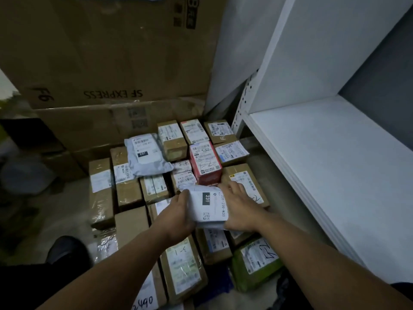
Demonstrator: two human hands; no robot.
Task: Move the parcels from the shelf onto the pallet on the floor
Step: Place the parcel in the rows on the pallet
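Observation:
A white soft mailer bag (209, 204) with a "231" label is held low over the parcels on the floor. My left hand (178, 217) grips its left edge, and my right hand (239, 209) grips its right edge. Beneath it lie several brown cardboard parcels (128, 193), a red box (205, 163), a green parcel (254, 262) and another grey mailer bag (146, 153). A blue strip of the pallet (218, 285) shows between parcels near the bottom. The white shelf board (335, 164) on the right holds nothing.
Large stacked cartons (107, 52), one marked SF EXPRESS, stand behind the parcels. The shelf's perforated white upright (243, 101) rises at the right of the pile. A dark shoe (67, 249) rests on the floor at lower left.

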